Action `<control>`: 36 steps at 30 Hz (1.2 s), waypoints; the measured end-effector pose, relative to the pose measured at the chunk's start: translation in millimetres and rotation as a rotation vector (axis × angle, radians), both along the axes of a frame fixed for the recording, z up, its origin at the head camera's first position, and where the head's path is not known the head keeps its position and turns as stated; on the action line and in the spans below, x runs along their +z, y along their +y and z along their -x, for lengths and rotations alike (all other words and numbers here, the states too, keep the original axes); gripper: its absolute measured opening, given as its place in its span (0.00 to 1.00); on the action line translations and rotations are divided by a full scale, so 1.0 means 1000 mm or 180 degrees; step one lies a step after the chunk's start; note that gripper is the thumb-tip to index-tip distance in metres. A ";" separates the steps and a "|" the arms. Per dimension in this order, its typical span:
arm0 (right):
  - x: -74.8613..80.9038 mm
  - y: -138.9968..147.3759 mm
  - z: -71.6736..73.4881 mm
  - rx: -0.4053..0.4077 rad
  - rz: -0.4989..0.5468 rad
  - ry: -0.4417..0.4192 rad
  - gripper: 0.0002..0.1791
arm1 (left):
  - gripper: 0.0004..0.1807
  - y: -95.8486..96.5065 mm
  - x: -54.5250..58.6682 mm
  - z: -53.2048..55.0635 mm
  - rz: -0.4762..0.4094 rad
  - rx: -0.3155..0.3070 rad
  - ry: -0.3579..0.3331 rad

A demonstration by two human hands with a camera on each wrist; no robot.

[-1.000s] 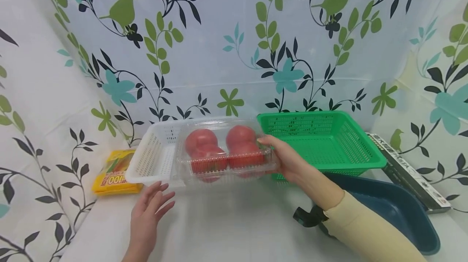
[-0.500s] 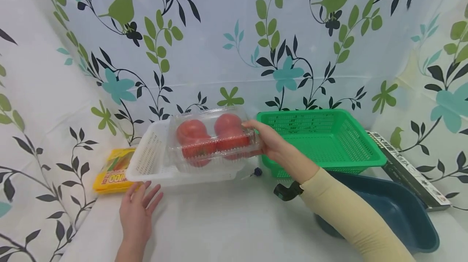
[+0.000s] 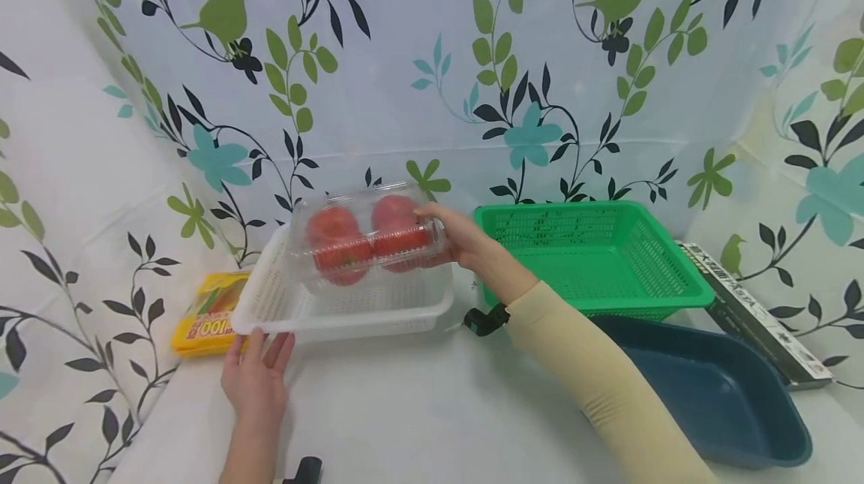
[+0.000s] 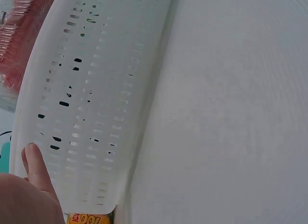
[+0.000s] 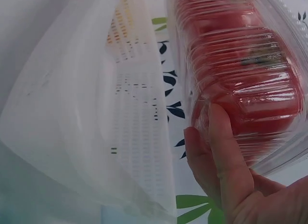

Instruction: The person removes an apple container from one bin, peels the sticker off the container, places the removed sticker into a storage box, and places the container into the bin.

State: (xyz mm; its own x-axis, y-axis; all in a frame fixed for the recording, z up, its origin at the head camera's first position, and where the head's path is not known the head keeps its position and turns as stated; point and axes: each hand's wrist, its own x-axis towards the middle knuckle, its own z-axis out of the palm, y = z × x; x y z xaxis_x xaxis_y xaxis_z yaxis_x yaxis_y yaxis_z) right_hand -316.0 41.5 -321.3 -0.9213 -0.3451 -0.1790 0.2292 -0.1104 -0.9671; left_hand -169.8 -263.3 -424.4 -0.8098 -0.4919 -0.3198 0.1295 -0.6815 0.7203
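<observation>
My right hand [image 3: 469, 244] grips the right end of a clear plastic pack of tomatoes [image 3: 367, 240], thumb on top. The pack hangs tilted over the white basket [image 3: 378, 319], its right end higher. Up close in the right wrist view, the red tomatoes [image 5: 240, 79] show through the ribbed lid, with the basket below and beside them. My left hand [image 3: 256, 383] touches the basket's front left corner with its fingers extended. The left wrist view shows those fingertips [image 4: 32, 149] against the outer wall, just under the rim.
A yellow packet [image 3: 209, 319] lies left of the white basket. To the right stand a green basket [image 3: 601, 259] and, in front of it, a dark blue basin [image 3: 715, 386]. A long black-and-white box [image 3: 763, 326] lies at the far right. Patterned cloth [image 3: 418, 79] hangs behind.
My right hand has carried the tomato pack left and up, from the gap between the baskets to over the white one. My left hand has moved slightly left and now reaches the basket.
</observation>
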 end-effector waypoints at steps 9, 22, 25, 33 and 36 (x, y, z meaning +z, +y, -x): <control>-0.002 -0.011 0.020 0.0016 -0.0084 0.0056 0.36 | 0.39 0.004 -0.003 0.006 -0.0074 0.0194 0.0093; -0.012 -0.024 0.044 -0.0035 0.0097 -0.0007 0.36 | 0.39 0.013 0.001 0.005 -0.0281 0.0212 0.0263; -0.020 -0.027 0.050 -0.0050 0.0107 -0.0043 0.37 | 0.37 0.014 0.002 0.005 -0.0254 0.0214 0.0269; -0.033 -0.031 0.057 -0.0051 0.0010 -0.0139 0.39 | 0.37 0.013 -0.001 0.007 -0.0303 0.0183 0.0235; -0.036 -0.033 0.060 -0.0008 -0.0031 -0.0140 0.37 | 0.36 0.013 -0.003 0.009 -0.0313 0.0167 0.0251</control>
